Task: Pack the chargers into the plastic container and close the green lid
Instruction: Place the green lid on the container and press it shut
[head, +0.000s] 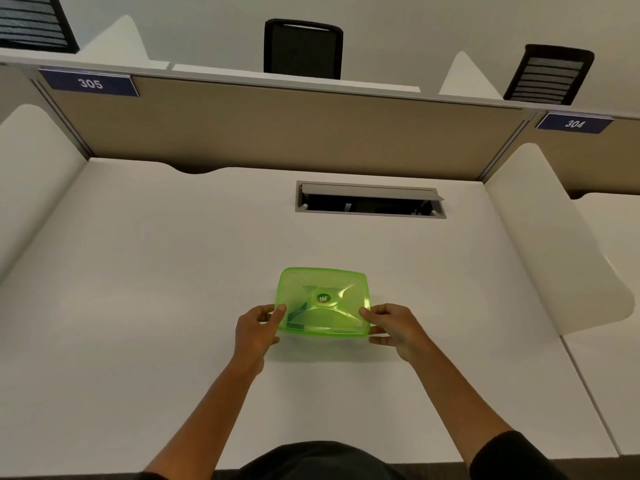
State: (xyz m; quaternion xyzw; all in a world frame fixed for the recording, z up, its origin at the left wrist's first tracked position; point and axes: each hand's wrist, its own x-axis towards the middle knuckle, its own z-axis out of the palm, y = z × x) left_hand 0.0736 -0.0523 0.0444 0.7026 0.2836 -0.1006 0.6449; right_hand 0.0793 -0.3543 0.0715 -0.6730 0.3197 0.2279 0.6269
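Note:
A translucent green lid (323, 301) with a round sticker in its middle covers the plastic container on the white desk (156, 289). The container's body is hidden under the lid. My left hand (258, 329) grips the lid's near left corner, thumb on top. My right hand (389, 329) grips the near right corner in the same way. No charger shows on the desk; dark shapes are faintly visible through the lid, and I cannot tell what they are.
An open cable hatch (370, 200) is set into the desk behind the container. A beige partition (277, 129) with labels 305 and 304 closes the back, white side dividers (554, 237) flank the desk, and black chairs (303, 48) stand beyond.

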